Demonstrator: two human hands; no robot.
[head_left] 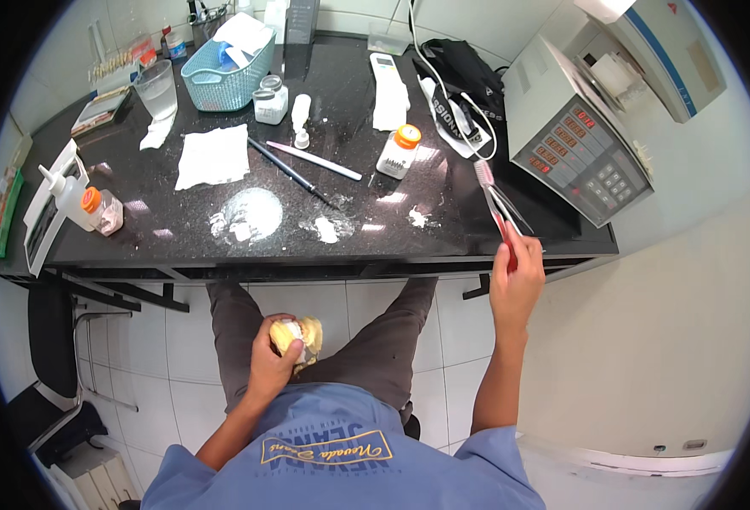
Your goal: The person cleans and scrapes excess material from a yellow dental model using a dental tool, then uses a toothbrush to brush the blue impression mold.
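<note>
Low over my lap, my left hand (pixel 274 357) is closed around a yellow and white dental cast (pixel 309 334); its fingers cover part of it. My right hand (pixel 517 285) reaches to the right front edge of the black table. Its fingers are closed on the red handle of a toothbrush (pixel 500 212), whose pale pink bristle head points away from me. Beside the brush lies a thin metal tool (pixel 517 217); whether my fingers touch it I cannot tell. Left of the brush stands a white powder jar with an orange lid (pixel 399 151).
White powder (pixel 251 214) is scattered along the black tabletop (pixel 375 242). A blue basket (pixel 226 81), a glass jar (pixel 270 100), pens (pixel 315 160) and a paper towel (pixel 212 156) lie farther back. At right stands a device with red digits (pixel 574 140); bottles (pixel 103 211) stand at left.
</note>
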